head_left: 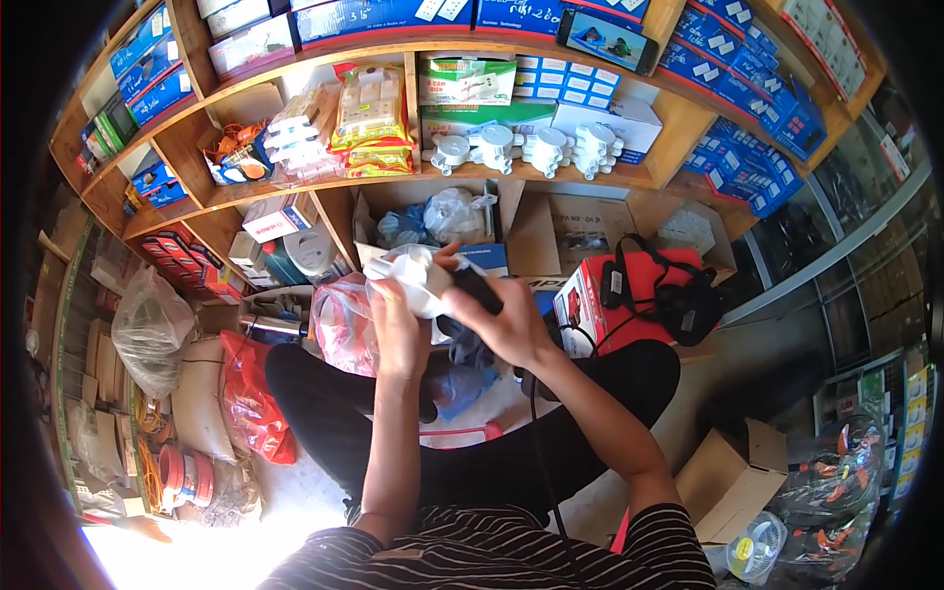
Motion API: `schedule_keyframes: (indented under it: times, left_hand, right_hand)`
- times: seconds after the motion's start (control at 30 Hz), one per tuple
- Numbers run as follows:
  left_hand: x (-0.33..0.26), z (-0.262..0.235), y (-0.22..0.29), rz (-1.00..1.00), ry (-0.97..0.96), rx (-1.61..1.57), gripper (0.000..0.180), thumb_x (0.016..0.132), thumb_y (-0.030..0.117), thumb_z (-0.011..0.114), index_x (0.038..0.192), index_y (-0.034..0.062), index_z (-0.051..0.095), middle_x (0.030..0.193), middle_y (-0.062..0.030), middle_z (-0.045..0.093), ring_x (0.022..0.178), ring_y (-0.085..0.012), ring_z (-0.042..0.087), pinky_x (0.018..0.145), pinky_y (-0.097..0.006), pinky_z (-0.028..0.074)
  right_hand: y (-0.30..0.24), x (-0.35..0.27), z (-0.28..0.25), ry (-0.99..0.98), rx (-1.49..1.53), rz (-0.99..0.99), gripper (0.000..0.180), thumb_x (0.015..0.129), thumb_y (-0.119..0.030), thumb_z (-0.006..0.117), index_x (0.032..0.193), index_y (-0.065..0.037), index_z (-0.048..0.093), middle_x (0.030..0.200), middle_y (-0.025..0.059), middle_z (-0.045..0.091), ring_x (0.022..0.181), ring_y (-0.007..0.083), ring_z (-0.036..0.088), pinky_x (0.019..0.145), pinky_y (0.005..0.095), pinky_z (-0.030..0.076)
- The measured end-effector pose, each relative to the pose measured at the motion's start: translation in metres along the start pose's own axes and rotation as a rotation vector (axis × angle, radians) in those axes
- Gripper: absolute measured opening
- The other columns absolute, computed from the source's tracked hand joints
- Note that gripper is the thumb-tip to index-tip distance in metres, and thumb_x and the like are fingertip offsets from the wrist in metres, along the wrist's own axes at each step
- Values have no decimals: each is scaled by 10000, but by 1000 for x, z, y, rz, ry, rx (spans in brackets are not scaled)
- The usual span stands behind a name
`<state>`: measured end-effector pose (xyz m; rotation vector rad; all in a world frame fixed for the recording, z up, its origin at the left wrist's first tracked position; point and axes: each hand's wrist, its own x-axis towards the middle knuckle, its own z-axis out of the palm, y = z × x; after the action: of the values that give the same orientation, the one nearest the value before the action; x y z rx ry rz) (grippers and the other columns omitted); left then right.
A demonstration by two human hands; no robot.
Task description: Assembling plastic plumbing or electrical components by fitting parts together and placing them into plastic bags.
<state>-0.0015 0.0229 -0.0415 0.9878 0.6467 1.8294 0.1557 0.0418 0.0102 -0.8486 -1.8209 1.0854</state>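
In front of my chest, both hands hold a white rounded plastic piece (pixel 421 279), with a short stub at its left side. My left hand (pixel 401 329) grips it from below and the left, thumb against its edge. My right hand (pixel 513 324) is closed at its right side, around a short black object (pixel 480 292) that meets the white piece. What the black object is cannot be made out. A thin black cable (pixel 539 433) hangs below my right hand and runs down over my lap. Several similar white round junction boxes (pixel 547 149) stand on the shelf ahead.
Wooden shelves (pixel 295 192) with boxes and bagged goods curve around the front. A phone (pixel 607 41) leans on the upper shelf. A red box (pixel 629 295) with black straps lies right of my hands. Left are plastic bags (pixel 258 398); an open carton (pixel 733 482) and small fan (pixel 757 547) are lower right.
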Motion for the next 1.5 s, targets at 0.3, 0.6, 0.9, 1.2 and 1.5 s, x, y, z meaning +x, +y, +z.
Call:
schedule_keyframes:
  times: [0.3,0.6,0.9,1.2,1.5]
  left_hand:
    - [-9,-29,18,-534,-235,241,415,946,389,728,1122,18,667,899,-32,703,803,-115,660,732,-293,525]
    - [-18,12,0,-435,50,-31,267,982,229,633,1102,-8,648,954,-56,684,849,-116,664,754,-273,534]
    - [-10,8,-5,-404,-58,245,359,1053,335,572,1014,-4,684,882,-18,686,798,-61,600,697,-236,476]
    - [-5,7,-3,-439,-19,171,353,1034,342,605,1116,10,692,948,-9,701,820,-70,621,726,-243,485]
    - [-19,35,-18,-331,260,-291,423,1094,273,395,1449,59,484,1373,-82,591,1243,-223,597,1062,-378,490]
  right_hand:
    - [2,9,-12,113,84,-225,442,947,-189,603,1335,20,600,1178,184,677,1090,265,667,972,332,479]
    - [3,7,3,79,-257,-442,400,894,-192,759,1196,44,644,1124,192,689,1042,352,666,902,395,521]
    - [9,11,-12,200,-373,-489,267,834,-183,822,842,9,636,787,123,612,720,300,619,636,395,485]
    - [20,4,-5,371,-223,-327,389,869,-208,796,1074,10,548,952,151,574,807,305,599,716,387,483]
    - [17,0,14,85,-545,-533,641,886,-183,758,1441,-8,488,1395,211,494,1343,410,483,1118,468,420]
